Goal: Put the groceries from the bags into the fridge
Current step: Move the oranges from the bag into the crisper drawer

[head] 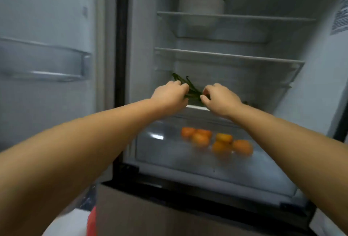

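The fridge (143, 51) stands open in front of me. A bunch of long green vegetables (192, 90) lies on its lowest shelf, above the crisper drawer. My left hand (169, 98) grips the bunch's left part with curled fingers. My right hand (220, 100) pinches the bunch's right end. Several oranges (216, 140) lie in the clear crisper drawer (162, 153) below. The picture is blurred.
A white round container (201, 3) stands on the top shelf. The middle shelf (226, 55) shows nothing on it. The open fridge door with its bin (43, 60) is at the left. Something red (92, 222) lies on the floor at the lower left.
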`<state>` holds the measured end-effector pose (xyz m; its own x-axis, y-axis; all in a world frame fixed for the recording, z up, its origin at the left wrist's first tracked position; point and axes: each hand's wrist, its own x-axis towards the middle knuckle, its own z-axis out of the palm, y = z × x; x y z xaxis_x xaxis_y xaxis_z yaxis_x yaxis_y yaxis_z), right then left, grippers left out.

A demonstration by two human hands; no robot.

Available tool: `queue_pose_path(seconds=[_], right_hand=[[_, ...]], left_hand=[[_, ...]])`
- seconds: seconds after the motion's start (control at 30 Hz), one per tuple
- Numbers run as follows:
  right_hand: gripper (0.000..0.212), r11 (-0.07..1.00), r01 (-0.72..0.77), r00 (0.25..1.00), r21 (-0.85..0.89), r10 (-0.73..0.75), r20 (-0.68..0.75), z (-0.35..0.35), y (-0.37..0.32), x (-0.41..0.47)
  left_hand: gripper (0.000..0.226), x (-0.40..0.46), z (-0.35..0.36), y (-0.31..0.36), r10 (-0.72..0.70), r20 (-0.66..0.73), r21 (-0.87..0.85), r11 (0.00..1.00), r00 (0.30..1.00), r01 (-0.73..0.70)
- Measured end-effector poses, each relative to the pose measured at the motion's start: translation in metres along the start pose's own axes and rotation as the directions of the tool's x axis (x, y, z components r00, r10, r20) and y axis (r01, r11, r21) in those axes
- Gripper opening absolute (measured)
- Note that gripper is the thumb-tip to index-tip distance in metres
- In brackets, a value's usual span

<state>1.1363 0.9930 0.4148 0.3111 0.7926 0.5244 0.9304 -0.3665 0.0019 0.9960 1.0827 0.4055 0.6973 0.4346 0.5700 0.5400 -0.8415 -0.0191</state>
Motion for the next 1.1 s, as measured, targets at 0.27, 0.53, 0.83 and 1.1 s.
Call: queue_pose_path(seconds=[0.27, 0.53, 0.83, 1.1], right_hand=[[0.031, 0.946, 0.317, 0.929, 0.074, -0.294, -0.223, 0.038, -0.093, -0.102], [0.037, 0.854, 0.467, 0.884, 0.230, -0.455, -0.108, 0.113, -0.220, -0.242], [0.035, 0.587, 0.587, 0.678, 0.557, -0.733, 0.059, 0.130, -0.474, -0.450], [0.038, 0.307, 0.658, 0.386, 0.688, -0.922, 0.042, 0.073, -0.693, -0.618]], left_hand=[[0.037, -0.164, 0.001, -0.009, -0.213, -0.094, -0.071, 0.976, 0.973, 0.206], [0.033, -0.372, -0.006, -0.038, -0.467, 0.045, -0.075, 0.880, 0.883, 0.469], [0.037, -0.708, -0.108, -0.099, -0.829, 0.118, 0.084, 0.556, 0.546, 0.827], [0.036, -0.967, -0.244, -0.118, -0.989, 0.001, 0.233, 0.147, 0.151, 0.961]])
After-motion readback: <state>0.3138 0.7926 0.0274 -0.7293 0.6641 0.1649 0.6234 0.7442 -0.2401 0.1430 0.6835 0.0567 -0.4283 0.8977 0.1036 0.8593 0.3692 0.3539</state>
